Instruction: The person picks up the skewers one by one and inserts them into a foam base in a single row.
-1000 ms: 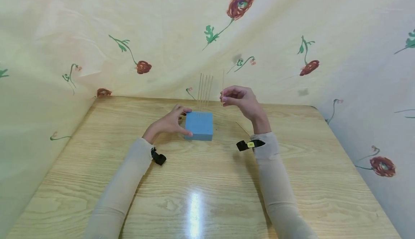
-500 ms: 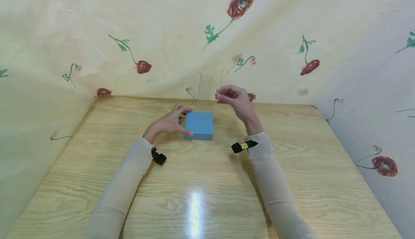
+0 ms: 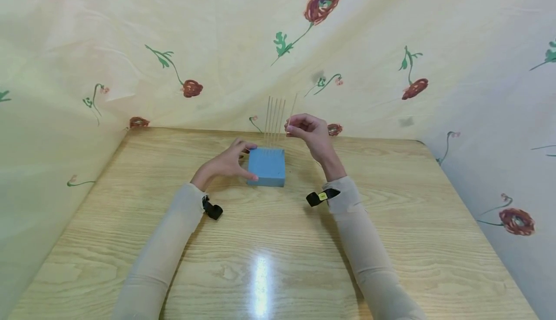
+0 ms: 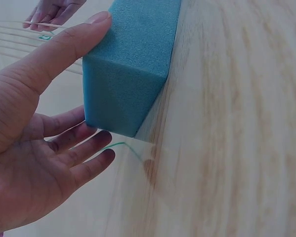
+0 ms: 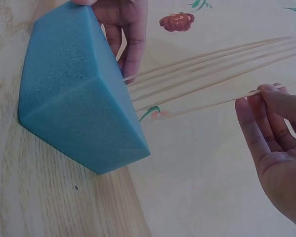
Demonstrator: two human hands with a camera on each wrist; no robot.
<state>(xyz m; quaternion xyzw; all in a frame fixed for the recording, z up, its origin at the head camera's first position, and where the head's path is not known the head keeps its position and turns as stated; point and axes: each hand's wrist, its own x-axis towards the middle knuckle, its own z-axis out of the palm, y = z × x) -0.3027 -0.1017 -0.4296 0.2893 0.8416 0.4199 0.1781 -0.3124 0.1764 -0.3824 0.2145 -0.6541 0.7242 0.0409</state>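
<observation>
A blue foam block (image 3: 267, 165) sits on the table, with several thin wooden skewers (image 3: 272, 124) standing in a row along its back edge. My left hand (image 3: 226, 162) holds the block from its left side. In the left wrist view the thumb (image 4: 83, 37) lies on the block's near face and the fingers reach to its far side. Behind and right of the block, my right hand (image 3: 310, 134) pinches another skewer (image 5: 212, 102) between thumb and fingertips. This skewer leans slightly, and its lower end comes close to the block's top at the back right.
A wooden table (image 3: 217, 262) spreads around the block. Part of a loose skewer (image 3: 318, 163) shows beside the right wrist. Flower-patterned cloth (image 3: 217, 45) hangs behind the table and along both sides. Each wrist wears a black strap.
My right hand has moved left toward the row of skewers, and its skewer has tilted from upright to a slight lean. The left hand and block have stayed put.
</observation>
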